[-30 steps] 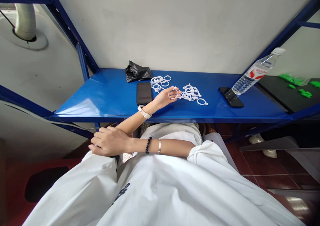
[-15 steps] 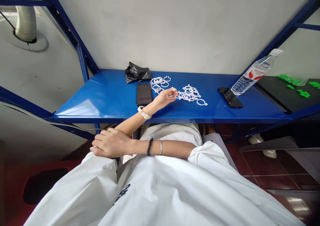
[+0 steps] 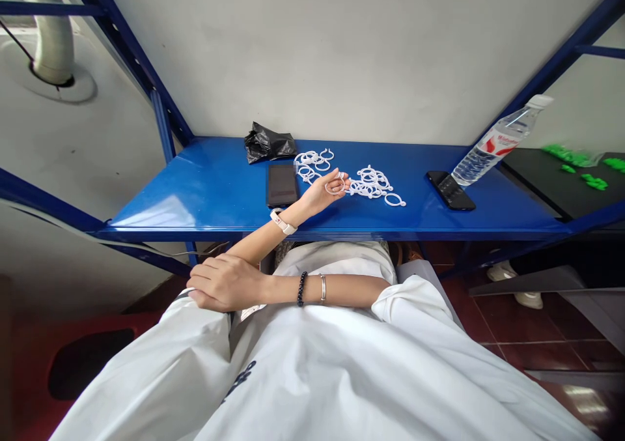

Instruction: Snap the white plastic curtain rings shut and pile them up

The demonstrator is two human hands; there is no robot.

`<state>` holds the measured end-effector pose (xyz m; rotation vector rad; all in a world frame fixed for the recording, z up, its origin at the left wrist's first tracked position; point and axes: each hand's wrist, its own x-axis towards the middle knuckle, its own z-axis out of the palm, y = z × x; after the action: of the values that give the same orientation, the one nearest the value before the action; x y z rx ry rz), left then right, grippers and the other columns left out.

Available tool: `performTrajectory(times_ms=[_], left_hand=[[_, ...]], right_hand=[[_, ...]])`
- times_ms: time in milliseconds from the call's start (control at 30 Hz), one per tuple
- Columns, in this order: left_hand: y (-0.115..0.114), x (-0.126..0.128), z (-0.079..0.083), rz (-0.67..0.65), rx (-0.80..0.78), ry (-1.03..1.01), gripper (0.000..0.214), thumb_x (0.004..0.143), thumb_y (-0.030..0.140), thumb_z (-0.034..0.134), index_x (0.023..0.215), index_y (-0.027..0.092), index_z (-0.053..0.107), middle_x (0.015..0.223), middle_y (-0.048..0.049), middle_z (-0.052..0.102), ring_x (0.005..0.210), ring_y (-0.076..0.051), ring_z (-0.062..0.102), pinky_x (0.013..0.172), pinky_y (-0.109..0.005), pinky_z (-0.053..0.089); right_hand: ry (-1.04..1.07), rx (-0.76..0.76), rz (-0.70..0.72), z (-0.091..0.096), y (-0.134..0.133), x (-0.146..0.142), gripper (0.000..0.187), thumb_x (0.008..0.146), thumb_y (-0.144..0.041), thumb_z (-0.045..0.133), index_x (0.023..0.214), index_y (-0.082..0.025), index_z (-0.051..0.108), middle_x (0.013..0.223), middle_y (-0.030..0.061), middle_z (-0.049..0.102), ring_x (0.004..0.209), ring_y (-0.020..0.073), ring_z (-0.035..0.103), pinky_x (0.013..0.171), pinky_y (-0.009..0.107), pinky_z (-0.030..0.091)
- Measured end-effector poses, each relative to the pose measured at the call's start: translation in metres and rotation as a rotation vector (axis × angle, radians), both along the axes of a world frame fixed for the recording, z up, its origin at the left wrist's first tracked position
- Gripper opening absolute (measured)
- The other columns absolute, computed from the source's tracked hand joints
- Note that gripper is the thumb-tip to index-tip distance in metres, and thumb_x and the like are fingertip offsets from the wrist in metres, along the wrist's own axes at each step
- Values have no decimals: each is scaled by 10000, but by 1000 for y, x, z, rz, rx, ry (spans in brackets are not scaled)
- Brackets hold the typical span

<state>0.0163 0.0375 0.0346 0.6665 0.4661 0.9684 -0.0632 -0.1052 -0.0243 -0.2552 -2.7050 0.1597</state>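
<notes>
Over the bench [image 3: 219,180], between two heaps of rings [image 3: 370,191], my left hand [image 3: 317,196] pinches a white ring [image 3: 327,188]. It looks light and stiff, perhaps slick; the rim seems the best hold. My right hand [image 3: 227,283] lies over my left forearm [image 3: 266,236], gripping or not I can't tell. There's room leftward; the near edge runs below.

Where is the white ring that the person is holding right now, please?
In the head view, the held ring is in the left hand, near the picture's middle, over the blue table, just left of the larger pile of white rings.
</notes>
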Motion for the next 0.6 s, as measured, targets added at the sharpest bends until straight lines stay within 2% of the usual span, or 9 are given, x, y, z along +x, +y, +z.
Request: performTrajectory(times_ms=[100,200,333,367,467,600], left_hand=[[0,1,1,23,4,3,297,989,248,569,732,111,627,677,-22,589,657,-88,616,620,-180,464],[-2,1,3,38,6,20,285,963,215,602,697,113,606,668,-16,576,634,-77,588,613,-177,443],[-1,1,0,75,42,37,301,973,153,546,680,110,599,652,-9,561,606,-67,557,595,-173,426],[0,1,-1,78,58,34,302,971,146,545,678,108,602,649,-8,557,603,-65,552,590,-171,423],[2,-1,-6,71,105,24,288,956,151,577,673,105,611,651,-5,548,586,-55,529,587,-168,423],[3,-2,-8,64,132,47,279,921,178,645,654,115,596,660,6,545,528,-29,455,582,-163,425]], right_hand=[[-20,49,61,0,1,20,378,1071,-298,321,1251,-131,609,1333,78,646,1257,169,540,1094,308,363],[-39,105,95,-3,3,45,422,1068,-320,346,1409,-129,506,1496,97,520,1390,169,442,1167,324,297],[-99,135,140,-11,7,82,447,1056,-284,370,1455,-106,464,1576,134,415,1471,185,357,1184,341,281],[-130,125,172,-13,8,91,428,1053,-276,374,1431,-112,491,1575,137,417,1469,182,364,1161,341,315],[-219,63,246,-14,14,118,353,1032,-262,413,1308,-131,589,1490,141,525,1344,190,520,1037,336,434],[-205,-28,199,-4,28,151,282,1023,-256,425,1142,-150,658,1301,105,669,1151,188,633,959,337,477]])
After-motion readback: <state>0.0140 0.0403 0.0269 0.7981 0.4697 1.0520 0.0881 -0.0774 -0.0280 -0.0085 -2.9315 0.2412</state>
